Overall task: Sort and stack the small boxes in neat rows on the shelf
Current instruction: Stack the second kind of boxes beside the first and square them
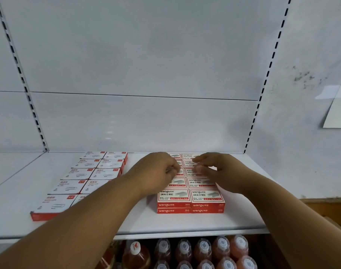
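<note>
Red-and-white staple boxes (206,197) stand in two columns, two layers high, on the white shelf (185,222). White paper clip boxes (68,186) with red labels lie in two columns to the left. My left hand (158,171) reaches over the left staple column, its fingers curled onto a staple box (180,172) in the third row back. My right hand (222,169) hovers over the right column with bent fingers and nothing visibly between them. Both hands hide the middle boxes.
The shelf's white back panel (142,121) rises behind the boxes, with slotted uprights (251,131) at each side. Bottles with clear caps (202,247) stand on the level below. Bare shelf surface lies to the right of the staple boxes and at the far left.
</note>
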`<state>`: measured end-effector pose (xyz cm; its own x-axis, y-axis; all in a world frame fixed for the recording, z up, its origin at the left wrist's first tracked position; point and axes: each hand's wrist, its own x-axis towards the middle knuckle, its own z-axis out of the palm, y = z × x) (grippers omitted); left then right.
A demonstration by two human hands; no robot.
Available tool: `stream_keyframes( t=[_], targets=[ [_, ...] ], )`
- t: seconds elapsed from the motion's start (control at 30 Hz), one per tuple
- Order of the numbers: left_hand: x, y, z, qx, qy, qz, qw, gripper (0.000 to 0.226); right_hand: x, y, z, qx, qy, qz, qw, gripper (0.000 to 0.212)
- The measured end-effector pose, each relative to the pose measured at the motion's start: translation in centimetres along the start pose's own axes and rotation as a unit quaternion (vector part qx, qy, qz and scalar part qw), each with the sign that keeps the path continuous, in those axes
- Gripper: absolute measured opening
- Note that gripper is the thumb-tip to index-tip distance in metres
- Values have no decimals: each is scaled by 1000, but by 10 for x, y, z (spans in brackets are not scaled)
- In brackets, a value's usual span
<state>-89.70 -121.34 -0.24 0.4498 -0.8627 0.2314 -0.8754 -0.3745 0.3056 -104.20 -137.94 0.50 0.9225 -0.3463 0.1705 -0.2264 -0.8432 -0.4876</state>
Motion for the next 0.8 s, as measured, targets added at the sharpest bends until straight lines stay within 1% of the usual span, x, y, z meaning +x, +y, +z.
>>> stream_keyframes(
  t=[0.07,0.2,0.33,0.4,0.47,0.53,0.6,0.67,0.8],
  targets=[
    [2,0,0,-5,12,-16,1000,31,3,-1,0,-1,18,3,1000,29],
    [5,2,3,17,2,-2,1000,27,5,-3,5,-18,-1,6,1000,30],
    [9,0,2,34,-17,6,999,29,7,-2,3,-30,-7,9,999,33],
    [12,1,1,31,-3,-2,1000,34,9,-2,0,-19,-3,12,1000,32],
    [16,0,1,40,18,-11,999,40,16,-4,-1,-45,16,-8,999,30],
    [22,0,2,57,1,-14,998,40,25,-5,0,-83,24,-22,996,34],
    [27,-1,4,52,-30,-26,998,32,33,-3,3,-101,8,-5,995,36],
    [29,-2,7,43,-34,-34,998,29,39,1,9,-104,-10,6,994,31],
    [29,-2,10,37,-10,-33,999,28,42,7,13,-87,17,7,996,21]
  ],
)
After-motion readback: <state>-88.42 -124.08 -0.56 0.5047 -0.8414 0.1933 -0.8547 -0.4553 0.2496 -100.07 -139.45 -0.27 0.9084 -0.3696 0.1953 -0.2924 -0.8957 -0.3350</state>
